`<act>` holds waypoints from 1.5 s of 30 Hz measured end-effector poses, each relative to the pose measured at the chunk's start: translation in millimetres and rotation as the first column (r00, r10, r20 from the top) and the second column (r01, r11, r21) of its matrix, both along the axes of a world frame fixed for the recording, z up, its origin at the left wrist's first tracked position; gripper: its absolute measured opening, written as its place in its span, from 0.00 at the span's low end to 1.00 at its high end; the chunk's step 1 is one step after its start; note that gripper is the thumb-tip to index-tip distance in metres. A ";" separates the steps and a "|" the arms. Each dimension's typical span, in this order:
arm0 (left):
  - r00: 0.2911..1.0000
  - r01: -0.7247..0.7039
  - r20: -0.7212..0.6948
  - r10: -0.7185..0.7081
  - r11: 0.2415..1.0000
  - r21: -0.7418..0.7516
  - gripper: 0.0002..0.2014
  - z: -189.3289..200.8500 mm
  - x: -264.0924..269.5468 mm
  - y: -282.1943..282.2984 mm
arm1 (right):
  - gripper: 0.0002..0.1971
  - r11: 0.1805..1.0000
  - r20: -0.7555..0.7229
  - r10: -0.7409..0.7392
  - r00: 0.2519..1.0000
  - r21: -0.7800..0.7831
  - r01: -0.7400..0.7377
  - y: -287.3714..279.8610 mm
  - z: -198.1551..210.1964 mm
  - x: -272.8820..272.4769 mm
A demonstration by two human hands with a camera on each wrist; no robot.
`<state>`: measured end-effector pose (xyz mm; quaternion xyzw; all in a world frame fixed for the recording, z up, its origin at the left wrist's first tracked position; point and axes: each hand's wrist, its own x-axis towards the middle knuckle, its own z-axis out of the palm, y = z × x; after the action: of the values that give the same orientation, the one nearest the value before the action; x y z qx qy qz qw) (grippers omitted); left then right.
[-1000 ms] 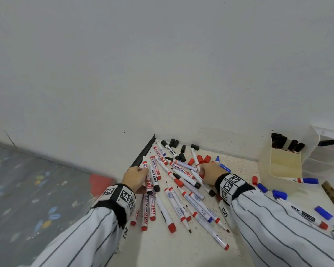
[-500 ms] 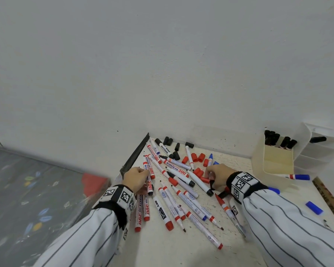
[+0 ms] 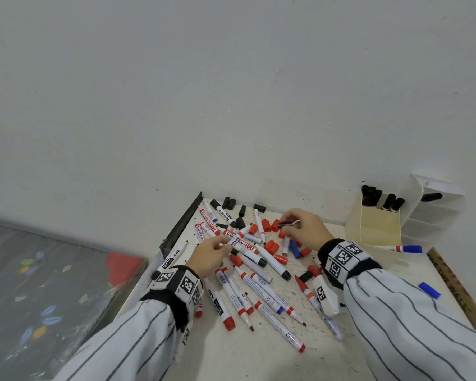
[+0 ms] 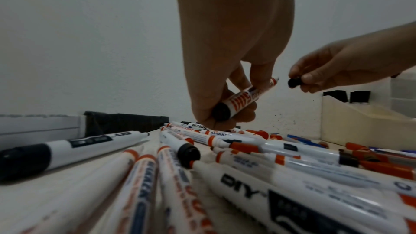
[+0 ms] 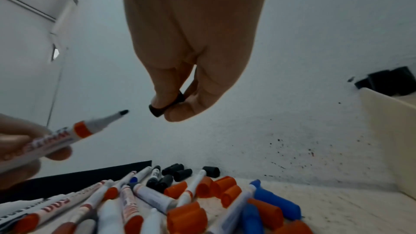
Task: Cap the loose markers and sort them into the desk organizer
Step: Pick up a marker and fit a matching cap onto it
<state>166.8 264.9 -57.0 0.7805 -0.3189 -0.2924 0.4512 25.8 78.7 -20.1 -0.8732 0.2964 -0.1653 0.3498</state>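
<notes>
Left grip (image 4: 227, 99) clamped on uncapped marker (image 4: 245, 98), tip aimed at right grip (image 5: 178, 102); right grip pinches black cap (image 5: 165, 104), just off tip, near axis.

Left hand (image 4: 227, 56) hangs over pile, fingers curled round white marker (image 4: 244, 98) with red lettering — black end cap toward camera, bare tip up-right. Right hand (image 4: 342, 67) pinches black cap (image 4: 293, 83) just beside tip, not touching. Loose markers (image 4: 202, 157) littering table below — cream organizer (image 4: 351, 124) far right.
</notes>
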 end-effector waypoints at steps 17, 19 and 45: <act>0.970 0.240 0.052 -0.237 0.969 -0.054 0.12 6.7 -62.2 -22.4 | 0.17 0.996 -0.099 0.077 0.992 0.044 -0.073 23.1 1.2 -39.9; 0.959 0.264 0.117 -0.256 0.963 -0.056 0.12 5.7 -68.9 -21.1 | 0.24 0.999 -0.119 0.003 0.993 0.048 0.003 26.2 -2.5 -44.0; 0.889 0.417 -0.293 -0.351 0.887 0.201 0.22 9.2 -89.5 -7.4 | 0.22 0.986 0.073 0.038 0.997 0.161 -0.050 54.3 -37.4 -60.1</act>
<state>77.3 257.5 -47.8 0.7104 -0.3681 -0.5108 0.3145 -34.4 133.0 -57.5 -0.8418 0.2772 -0.1632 0.4335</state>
